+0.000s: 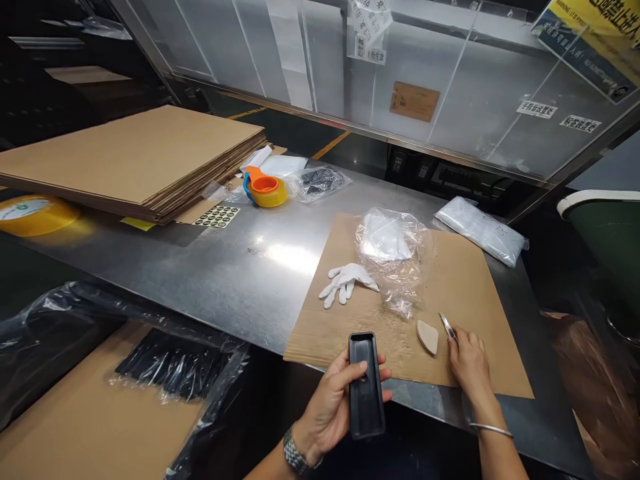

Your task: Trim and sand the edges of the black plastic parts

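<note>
My left hand (327,407) is wrapped around a black, oblong, hollow plastic part (367,400), its thumb pressed inside the recess. The part is held in front of the table's near edge, open side facing me. Low over the cardboard sheet (467,287), my right hand (470,363) grips a slim, pointed silver metal tool (447,326); whether it is a knife or tweezers cannot be made out. Just left of that tool lies a beige wedge-shaped piece (427,337). A white glove (347,281) and a crumpled clear plastic bag (393,247) rest farther back on the cardboard.
Stacked cardboard sheets (145,153) cover the table's far left, beside a yellow tape roll (37,215). An orange tape dispenser (267,189) and a sticker sheet (217,217) sit nearby. Wrapped plastic (483,230) lies at right. A clear panel (320,60) stands behind.
</note>
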`<state>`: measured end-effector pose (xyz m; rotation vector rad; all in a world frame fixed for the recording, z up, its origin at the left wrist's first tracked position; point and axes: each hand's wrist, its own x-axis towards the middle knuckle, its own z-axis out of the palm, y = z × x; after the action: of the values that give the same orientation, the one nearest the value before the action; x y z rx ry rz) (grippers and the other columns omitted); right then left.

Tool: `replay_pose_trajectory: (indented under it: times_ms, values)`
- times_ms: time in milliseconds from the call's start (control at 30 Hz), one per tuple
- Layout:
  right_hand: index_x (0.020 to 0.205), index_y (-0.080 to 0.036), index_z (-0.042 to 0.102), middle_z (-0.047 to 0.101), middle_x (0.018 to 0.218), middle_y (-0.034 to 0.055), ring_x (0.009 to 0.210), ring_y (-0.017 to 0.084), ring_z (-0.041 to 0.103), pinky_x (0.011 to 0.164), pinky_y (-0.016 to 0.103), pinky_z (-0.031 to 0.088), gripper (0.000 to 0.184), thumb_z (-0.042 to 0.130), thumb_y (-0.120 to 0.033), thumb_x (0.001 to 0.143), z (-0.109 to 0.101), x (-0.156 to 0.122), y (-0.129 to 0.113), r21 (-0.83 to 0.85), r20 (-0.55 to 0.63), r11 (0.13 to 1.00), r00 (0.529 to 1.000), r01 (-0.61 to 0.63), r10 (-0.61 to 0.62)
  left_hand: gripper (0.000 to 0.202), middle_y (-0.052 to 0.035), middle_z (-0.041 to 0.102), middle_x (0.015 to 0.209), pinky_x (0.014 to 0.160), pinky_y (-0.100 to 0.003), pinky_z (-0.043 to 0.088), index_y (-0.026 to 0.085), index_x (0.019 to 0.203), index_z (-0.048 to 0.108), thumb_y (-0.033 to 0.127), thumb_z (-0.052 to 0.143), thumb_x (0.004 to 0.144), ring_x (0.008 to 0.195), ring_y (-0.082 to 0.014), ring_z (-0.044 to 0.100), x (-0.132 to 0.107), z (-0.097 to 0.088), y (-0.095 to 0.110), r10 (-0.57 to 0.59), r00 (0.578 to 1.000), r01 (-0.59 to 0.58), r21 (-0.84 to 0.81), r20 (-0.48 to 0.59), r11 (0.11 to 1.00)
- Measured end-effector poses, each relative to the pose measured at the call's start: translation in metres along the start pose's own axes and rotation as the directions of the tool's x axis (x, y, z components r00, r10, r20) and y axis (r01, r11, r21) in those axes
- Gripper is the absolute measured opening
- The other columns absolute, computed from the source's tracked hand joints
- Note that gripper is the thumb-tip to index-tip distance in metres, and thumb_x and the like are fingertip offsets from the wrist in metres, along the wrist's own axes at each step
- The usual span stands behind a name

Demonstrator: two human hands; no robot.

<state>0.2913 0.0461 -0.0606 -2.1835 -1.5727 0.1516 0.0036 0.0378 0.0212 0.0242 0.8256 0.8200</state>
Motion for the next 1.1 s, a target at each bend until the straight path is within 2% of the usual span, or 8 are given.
replay_pose_trajectory:
  times_ms: [167, 333, 533, 633, 733, 833, 967, 1100]
  values:
    - [0.088, -0.016, 0.053, 0.053, 0.076, 0.0091, 0.077, 0.026, 0.053, 0.072, 0.042, 0.043, 0.028, 0.033, -0.035, 0.084, -0.014, -0.003, -0.015, 0.173, 0.084, 0.974, 0.988, -0.144, 0.131, 0.035, -0.0139, 0.068, 0.093, 0.076, -0.037, 0.054, 0.005, 0.094, 0.063, 0.035, 0.047, 0.088, 0.081, -0.0219, 0.065, 0.000, 0.001, 0.001, -0.061, 0.995, 0.070, -0.122, 0.076, 0.990]
    - [0.102, -0.018, 0.048, 0.053, 0.070, 0.0011, 0.055, 0.013, 0.053, 0.050, 0.025, 0.046, 0.038, 0.023, -0.045, 0.093, -0.040, -0.039, -0.070, 0.444, 0.349, 0.865, 0.934, -0.233, 0.073, 0.048, -0.0144, 0.069, 0.086, 0.071, -0.028, 0.054, 0.000, 0.097, 0.065, 0.041, 0.041, 0.090, 0.072, -0.0180, 0.066, 0.000, 0.001, 0.006, -0.095, 0.986, 0.110, -0.105, 0.141, 0.988]
    - [0.101, -0.019, 0.048, 0.050, 0.066, -0.0021, 0.049, 0.009, 0.050, 0.041, 0.018, 0.041, 0.039, 0.036, -0.054, 0.089, -0.070, -0.083, -0.124, 0.649, 0.690, 0.573, 0.705, -0.501, -0.165, 0.053, -0.0143, 0.071, 0.077, 0.063, -0.023, 0.053, 0.004, 0.085, 0.067, 0.049, 0.039, 0.088, 0.064, -0.0161, 0.066, 0.002, 0.009, 0.014, 0.012, 1.000, -0.011, -0.024, 0.028, 1.000]
    - [0.107, -0.021, 0.049, 0.053, 0.065, -0.0009, 0.046, 0.010, 0.052, 0.042, 0.020, 0.042, 0.037, 0.029, -0.049, 0.093, -0.078, -0.096, -0.133, 0.633, 0.695, 0.668, 0.668, -0.392, -0.267, 0.054, -0.0127, 0.070, 0.071, 0.059, -0.021, 0.052, 0.005, 0.085, 0.067, 0.051, 0.038, 0.088, 0.059, -0.0141, 0.064, 0.005, 0.013, 0.016, 0.069, 0.998, -0.069, -0.008, -0.002, 0.998]
    - [0.113, -0.025, 0.050, 0.060, 0.072, 0.0031, 0.060, 0.015, 0.059, 0.058, 0.026, 0.047, 0.031, 0.031, -0.040, 0.094, -0.080, -0.102, -0.138, 0.585, 0.564, 0.806, 0.761, -0.095, -0.320, 0.056, -0.0100, 0.068, 0.068, 0.062, -0.022, 0.051, 0.006, 0.084, 0.068, 0.052, 0.036, 0.087, 0.060, -0.0136, 0.063, 0.007, 0.014, 0.016, 0.108, 0.994, -0.107, -0.054, 0.015, 0.993]
    - [0.106, -0.025, 0.054, 0.063, 0.084, 0.0069, 0.074, 0.019, 0.060, 0.067, 0.028, 0.047, 0.028, 0.031, -0.034, 0.094, -0.078, -0.102, -0.143, 0.568, 0.486, 0.820, 0.773, 0.075, -0.407, 0.055, -0.0088, 0.067, 0.068, 0.063, -0.023, 0.051, 0.007, 0.085, 0.068, 0.053, 0.037, 0.086, 0.061, -0.0136, 0.061, 0.007, 0.015, 0.013, 0.140, 0.989, -0.135, -0.109, 0.047, 0.985]
    - [0.073, -0.023, 0.048, 0.054, 0.060, 0.0007, 0.051, 0.013, 0.051, 0.049, 0.023, 0.035, 0.032, 0.028, -0.036, 0.095, -0.074, -0.101, -0.152, 0.505, 0.605, 0.863, 0.703, 0.026, -0.375, 0.050, -0.0063, 0.065, 0.076, 0.060, -0.023, 0.050, 0.011, 0.087, 0.067, 0.055, 0.044, 0.083, 0.061, -0.0124, 0.059, 0.006, 0.018, 0.011, 0.240, 0.970, -0.233, -0.155, 0.028, 0.960]
    - [0.065, -0.023, 0.042, 0.048, 0.047, -0.0036, 0.041, 0.010, 0.042, 0.046, 0.023, 0.031, 0.037, 0.031, -0.044, 0.093, -0.077, -0.105, -0.159, 0.451, 0.727, 0.884, 0.625, -0.124, -0.283, 0.048, -0.0043, 0.064, 0.078, 0.055, -0.021, 0.049, 0.014, 0.093, 0.065, 0.057, 0.048, 0.080, 0.060, -0.0121, 0.059, 0.006, 0.018, 0.011, 0.286, 0.958, -0.280, -0.150, 0.017, 0.948]
